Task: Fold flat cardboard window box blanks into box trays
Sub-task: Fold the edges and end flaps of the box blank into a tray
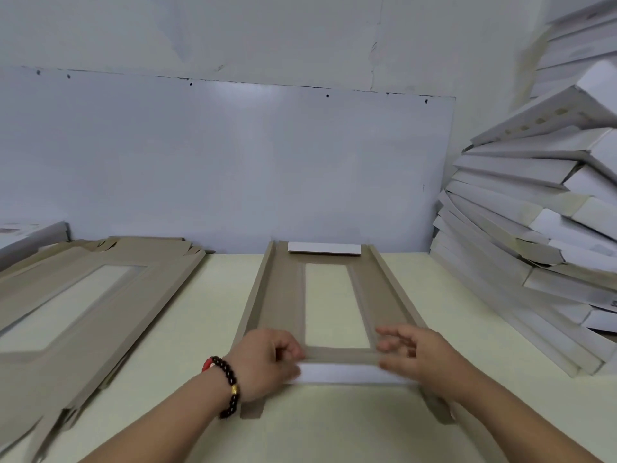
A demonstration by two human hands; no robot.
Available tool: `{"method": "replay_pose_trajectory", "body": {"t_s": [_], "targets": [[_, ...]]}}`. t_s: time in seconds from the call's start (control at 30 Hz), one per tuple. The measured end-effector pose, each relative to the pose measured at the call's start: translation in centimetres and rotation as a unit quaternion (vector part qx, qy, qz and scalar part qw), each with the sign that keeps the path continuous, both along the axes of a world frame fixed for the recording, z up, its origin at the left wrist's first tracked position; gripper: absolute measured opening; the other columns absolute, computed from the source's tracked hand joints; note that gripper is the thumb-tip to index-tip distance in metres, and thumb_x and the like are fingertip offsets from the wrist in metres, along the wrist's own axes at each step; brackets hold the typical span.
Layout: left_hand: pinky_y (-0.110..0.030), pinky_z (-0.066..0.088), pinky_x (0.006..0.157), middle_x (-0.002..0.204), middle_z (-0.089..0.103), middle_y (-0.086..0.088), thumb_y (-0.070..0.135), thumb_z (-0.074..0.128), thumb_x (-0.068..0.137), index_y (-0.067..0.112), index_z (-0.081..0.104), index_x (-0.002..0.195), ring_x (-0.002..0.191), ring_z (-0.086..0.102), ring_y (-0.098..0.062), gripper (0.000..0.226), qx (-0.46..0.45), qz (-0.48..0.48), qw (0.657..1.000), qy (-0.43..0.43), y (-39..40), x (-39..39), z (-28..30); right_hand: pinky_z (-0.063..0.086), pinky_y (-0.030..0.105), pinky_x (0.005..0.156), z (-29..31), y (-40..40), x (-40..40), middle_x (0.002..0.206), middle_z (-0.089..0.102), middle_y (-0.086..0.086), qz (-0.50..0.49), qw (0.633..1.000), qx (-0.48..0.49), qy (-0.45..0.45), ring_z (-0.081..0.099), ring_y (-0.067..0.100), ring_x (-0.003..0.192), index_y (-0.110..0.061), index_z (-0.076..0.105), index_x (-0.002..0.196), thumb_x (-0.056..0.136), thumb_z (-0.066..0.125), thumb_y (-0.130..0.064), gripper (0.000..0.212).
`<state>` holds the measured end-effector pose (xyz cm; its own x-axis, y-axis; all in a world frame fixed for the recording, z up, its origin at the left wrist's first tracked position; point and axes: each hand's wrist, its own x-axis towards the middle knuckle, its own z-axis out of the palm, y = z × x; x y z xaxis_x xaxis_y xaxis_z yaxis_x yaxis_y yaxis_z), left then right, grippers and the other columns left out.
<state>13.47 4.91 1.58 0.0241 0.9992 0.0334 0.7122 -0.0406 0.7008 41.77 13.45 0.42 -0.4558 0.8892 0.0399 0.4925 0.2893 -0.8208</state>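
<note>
A brown cardboard window box blank point(283, 295) lies lengthwise on the pale table point(207, 295), its long side walls raised and its rectangular window showing the table. The far end flap point(324, 248) is folded over, white side up. At the near end, a white flap point(350, 374) is folded up between my hands. My left hand point(267, 359), with a dark bead bracelet on the wrist, grips the flap's left corner with curled fingers. My right hand point(414, 352) presses on the right corner, fingers fairly straight and spread.
A stack of flat brown blanks point(83, 295) lies on the table at the left. A tall leaning pile of folded white box trays point(534, 228) fills the right side. A white wall panel point(233, 162) stands behind the table.
</note>
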Motion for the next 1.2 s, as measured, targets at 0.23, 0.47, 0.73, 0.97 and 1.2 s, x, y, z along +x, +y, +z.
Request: {"method": "replay_pose_trajectory", "body": {"t_s": [0.23,0.47,0.73,0.97,1.2], "targets": [[-0.037,0.03,0.113,0.155,0.031,-0.004,0.018,0.032,0.101,0.023,0.019,0.153,0.14,0.033,-0.023,0.054,-0.006,-0.169,0.904,0.392,-2.3,3.8,-2.5,0.04,0.024,0.103,-1.4,-4.7,-1.4,0.134,0.057,-0.016,0.108,0.833,0.331,-0.43,0.054,0.004,0.123,-0.035,0.056,0.134,0.082,0.056,-0.049,0.054],[-0.021,0.056,0.058,0.087,0.075,0.01,0.052,0.088,0.045,0.028,0.078,0.083,0.077,0.071,-0.007,0.046,0.059,-0.146,0.885,0.437,-3.9,6.4,-3.8,0.053,0.014,0.051,-5.0,-7.2,-3.4,0.082,0.074,-0.016,0.076,0.813,0.475,-0.329,0.07,-0.001,0.068,-0.034,0.079,0.075,0.096,0.045,-0.023,0.042],[-0.036,0.045,0.093,0.118,0.063,-0.009,0.044,0.036,0.1,0.026,0.037,0.136,0.112,0.057,-0.029,0.04,0.007,-0.043,0.956,0.291,-1.7,3.9,-2.8,0.05,0.015,0.054,-1.8,-6.1,-2.9,0.074,0.07,-0.019,-0.004,0.903,0.345,-0.256,0.067,0.002,0.065,-0.042,0.073,0.091,0.057,0.088,-0.051,0.038],[-0.036,0.041,0.072,0.109,0.063,-0.007,0.055,0.026,0.099,0.022,0.042,0.122,0.1,0.059,-0.028,0.043,0.005,-0.012,0.923,0.384,1.4,5.0,-3.2,0.048,0.029,0.062,-2.8,-3.3,-5.9,0.079,0.067,-0.002,-0.01,0.843,0.363,-0.397,0.065,0.019,0.069,-0.023,0.069,0.093,0.093,0.031,-0.055,0.05],[-0.04,0.022,0.112,0.149,0.032,-0.006,0.048,0.021,0.1,0.019,0.024,0.145,0.138,0.026,-0.028,0.054,0.027,0.021,0.928,0.372,3.6,4.7,-5.7,0.004,0.045,0.118,-5.4,-0.7,-7.8,0.156,0.027,-0.009,-0.004,0.895,0.251,-0.368,0.018,0.013,0.146,-0.028,0.029,0.149,0.103,0.021,-0.042,0.049]]}}
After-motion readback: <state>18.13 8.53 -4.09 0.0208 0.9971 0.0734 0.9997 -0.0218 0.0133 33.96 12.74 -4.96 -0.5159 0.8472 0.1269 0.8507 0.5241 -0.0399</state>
